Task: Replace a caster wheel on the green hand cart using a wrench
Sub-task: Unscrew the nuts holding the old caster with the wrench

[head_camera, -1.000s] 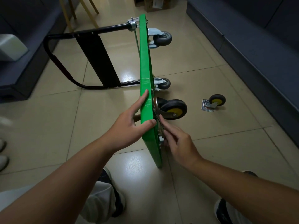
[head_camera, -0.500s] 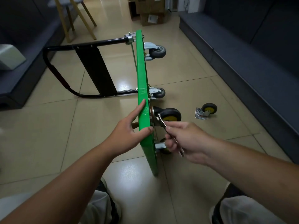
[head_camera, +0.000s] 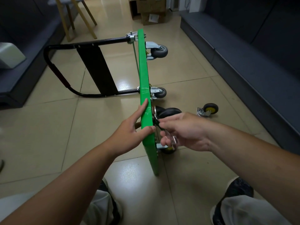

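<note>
Green cart [head_camera: 144, 78] stands on its side on the tile floor, deck on edge, black handle [head_camera: 48, 62] out to the left, wheels facing right; step in hand looks like working a fastener on the plate of the near upper caster [head_camera: 168, 112], black tyre, mostly hidden by the right hand; whether it's being tightened or loosened can't be told from here. A spare caster [head_camera: 208, 109] lies loose on the floor well to the right, so one unit is already off the cart; old or new, unclear.

Right hand [head_camera: 186, 132] is curled round the wrench [head_camera: 174, 140], fingers wrapped on the shaft; the head goes in against the deck underside just beside the caster plate; head's seat on the nut is hidden.

Left hand [head_camera: 129, 135] grips the deck's top edge, thumb hooked over it, index finger laid straight along it, other fingers behind the deck; likely steadying the cart or holding a bolt from the far side, can't see which.

Next move, as a guess: swing the wrench in short arcs, little room between wheel and deck; left must keep the deck from tipping; slip risk if the head isn't square on the nut.
</note>
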A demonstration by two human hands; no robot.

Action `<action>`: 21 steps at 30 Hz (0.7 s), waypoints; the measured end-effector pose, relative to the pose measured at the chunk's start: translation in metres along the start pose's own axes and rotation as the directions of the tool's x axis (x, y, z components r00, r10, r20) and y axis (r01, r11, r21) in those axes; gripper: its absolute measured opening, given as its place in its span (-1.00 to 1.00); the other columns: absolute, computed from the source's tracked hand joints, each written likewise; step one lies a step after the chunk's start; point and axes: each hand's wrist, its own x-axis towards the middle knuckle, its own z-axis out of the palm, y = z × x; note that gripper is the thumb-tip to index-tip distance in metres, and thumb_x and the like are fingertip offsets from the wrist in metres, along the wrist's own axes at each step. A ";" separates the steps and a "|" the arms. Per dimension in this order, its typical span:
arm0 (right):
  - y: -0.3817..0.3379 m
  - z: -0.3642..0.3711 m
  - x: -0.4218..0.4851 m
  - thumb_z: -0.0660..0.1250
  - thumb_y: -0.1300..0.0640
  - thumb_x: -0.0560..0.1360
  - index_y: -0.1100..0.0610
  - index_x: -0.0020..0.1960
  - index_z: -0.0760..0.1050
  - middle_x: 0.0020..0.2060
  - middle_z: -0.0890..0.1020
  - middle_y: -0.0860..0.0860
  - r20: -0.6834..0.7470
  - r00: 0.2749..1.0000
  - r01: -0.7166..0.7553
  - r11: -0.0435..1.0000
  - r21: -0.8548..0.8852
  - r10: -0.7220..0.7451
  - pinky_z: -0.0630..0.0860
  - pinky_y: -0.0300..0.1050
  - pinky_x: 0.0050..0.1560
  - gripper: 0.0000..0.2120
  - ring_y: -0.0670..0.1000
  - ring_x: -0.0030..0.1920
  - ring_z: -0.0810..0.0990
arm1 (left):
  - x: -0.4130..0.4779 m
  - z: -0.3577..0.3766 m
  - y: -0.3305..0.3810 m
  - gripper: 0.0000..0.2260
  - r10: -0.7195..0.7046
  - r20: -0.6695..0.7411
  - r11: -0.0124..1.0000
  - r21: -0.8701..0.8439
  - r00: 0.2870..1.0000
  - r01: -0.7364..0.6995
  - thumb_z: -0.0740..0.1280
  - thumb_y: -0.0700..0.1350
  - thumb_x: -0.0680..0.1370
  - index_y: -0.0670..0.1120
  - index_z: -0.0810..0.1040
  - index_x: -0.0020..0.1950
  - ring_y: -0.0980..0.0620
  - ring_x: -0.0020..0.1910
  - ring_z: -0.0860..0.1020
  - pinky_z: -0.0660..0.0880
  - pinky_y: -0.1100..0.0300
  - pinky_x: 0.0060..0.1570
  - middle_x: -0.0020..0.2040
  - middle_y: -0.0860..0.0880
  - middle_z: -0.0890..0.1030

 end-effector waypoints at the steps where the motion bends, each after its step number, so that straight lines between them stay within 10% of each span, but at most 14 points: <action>1: 0.007 0.000 -0.001 0.24 0.26 0.65 0.19 0.37 0.46 -0.28 0.53 0.14 -0.005 0.999 0.038 0.999 -0.010 -0.038 0.52 -0.23 -0.46 -0.71 0.01 -0.44 0.59 | 0.000 0.001 0.000 -0.26 -0.009 0.003 1.000 -0.011 1.000 0.009 0.40 -0.06 0.61 0.43 0.06 0.57 -0.03 0.50 0.38 0.50 -0.06 0.36 0.64 0.16 0.16; 9: 0.077 -0.007 0.022 0.27 0.27 0.63 -0.10 0.48 0.37 -0.19 0.60 0.31 -0.018 0.899 0.407 0.848 -0.340 -0.438 0.66 0.07 -0.26 -0.51 0.23 -0.35 0.63 | -0.003 0.001 0.001 -0.28 -0.018 -0.013 1.000 -0.003 1.000 0.018 0.37 -0.07 0.62 0.40 0.06 0.59 -0.04 0.48 0.39 0.59 -0.02 0.23 0.62 0.18 0.16; 15: 0.118 -0.014 0.053 0.29 0.27 0.62 -0.07 0.52 0.33 0.22 0.63 -0.06 -0.054 0.689 0.570 0.586 -0.576 -0.723 0.60 -0.10 0.19 -0.48 -0.01 0.14 0.64 | -0.002 -0.001 0.001 -0.28 -0.017 -0.012 1.000 0.010 1.000 0.017 0.39 -0.05 0.61 0.40 0.07 0.58 -0.09 0.50 0.36 0.60 -0.03 0.20 0.61 0.16 0.19; 21: 0.134 -0.018 0.013 0.23 0.31 0.64 0.02 0.47 0.41 -0.29 0.60 0.10 -0.167 0.896 0.337 0.875 -0.348 -0.412 0.60 -0.11 -0.27 -0.56 0.09 -0.36 0.64 | 0.003 0.004 0.006 -0.25 -0.009 -0.034 1.000 0.022 0.999 0.010 0.43 0.09 0.50 0.42 0.10 0.57 -0.06 0.47 0.42 0.61 -0.04 0.20 0.61 0.14 0.22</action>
